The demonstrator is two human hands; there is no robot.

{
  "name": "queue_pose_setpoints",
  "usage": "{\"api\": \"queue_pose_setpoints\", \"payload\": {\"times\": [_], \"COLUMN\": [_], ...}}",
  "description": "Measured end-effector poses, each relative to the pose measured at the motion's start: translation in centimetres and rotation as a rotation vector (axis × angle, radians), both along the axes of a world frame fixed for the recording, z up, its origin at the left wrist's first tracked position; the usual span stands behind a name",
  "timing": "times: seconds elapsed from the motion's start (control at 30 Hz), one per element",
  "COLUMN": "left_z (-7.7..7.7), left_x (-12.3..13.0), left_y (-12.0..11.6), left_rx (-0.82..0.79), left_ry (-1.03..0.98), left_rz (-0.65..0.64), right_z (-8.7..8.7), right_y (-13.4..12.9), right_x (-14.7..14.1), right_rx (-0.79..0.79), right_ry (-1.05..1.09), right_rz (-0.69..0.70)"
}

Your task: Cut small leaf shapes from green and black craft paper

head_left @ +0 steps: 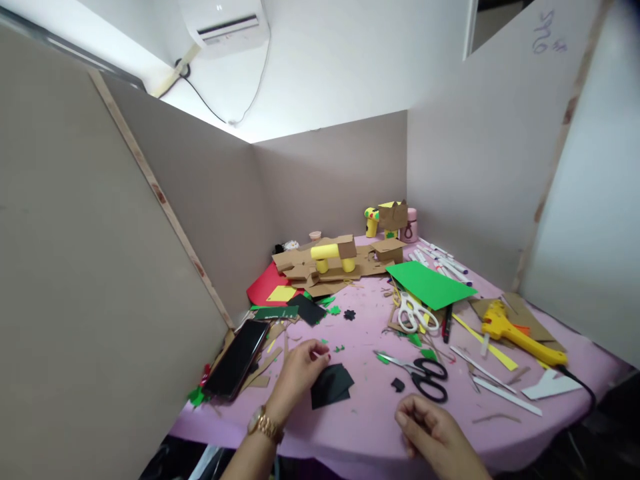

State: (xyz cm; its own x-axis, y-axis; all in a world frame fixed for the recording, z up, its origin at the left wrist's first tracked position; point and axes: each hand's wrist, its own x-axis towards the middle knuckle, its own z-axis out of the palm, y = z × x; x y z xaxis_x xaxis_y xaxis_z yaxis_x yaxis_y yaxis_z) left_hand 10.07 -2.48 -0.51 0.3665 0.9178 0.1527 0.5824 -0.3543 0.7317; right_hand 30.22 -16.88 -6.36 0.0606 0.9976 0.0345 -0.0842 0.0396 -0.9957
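My left hand, with a gold watch on its wrist, is just beside two overlapping pieces of black paper. Its fingers are bent in toward the thumb; whether anything small is between them is hidden. Near the table's front edge, my right hand has its fingers curled in against the thumb, and their inner side cannot be seen. Black-handled scissors lie partly open just beyond it. A small dark paper scrap rests left of their handles. Farther back is a black flower-shaped cutout.
A phone lies on the left. Yellow tubes and cardboard stand at the back. White scissors, a green sheet, markers and a corded yellow glue gun occupy the right. Grey partitions surround the pink-covered table.
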Motion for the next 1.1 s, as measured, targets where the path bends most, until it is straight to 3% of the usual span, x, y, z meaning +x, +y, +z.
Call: {"api": "queue_pose_setpoints", "payload": {"times": [0.13,0.23,0.53,0.77,0.9,1.1], "left_z": [-0.7,-1.2,-2.1,-2.5,-1.6,-1.0], "left_x": [-0.6,-0.4,-0.3,-0.5,0.6,3.3], "left_y": [-4.0,-5.1,-5.0,-4.4,-5.4,-9.4], "left_rx": [0.054,0.08,0.069,-0.079,-0.229,-0.454], "left_ry": [0.081,0.104,0.007,-0.148,-0.279,-0.374], "left_rz": [-0.067,-0.051,0.072,0.124,0.014,-0.212], "right_z": [0.7,1.2,1.3,1.5,1.8,3.3], "right_y": [-0.3,-0.5,-0.5,-0.7,-0.2,0.3], "right_x": [-0.4,-0.7,-0.8,-0.8,-1.6,-2.6], "right_rx": [-0.004,-0.008,-0.01,-0.025,-0.027,-0.05], "right_ry": [-0.021,-0.042,-0.069,-0.028,0.024,0.128], "right_rz": [-0.017,-0.028,-0.035,-0.049,-0.066,-0.086]}}
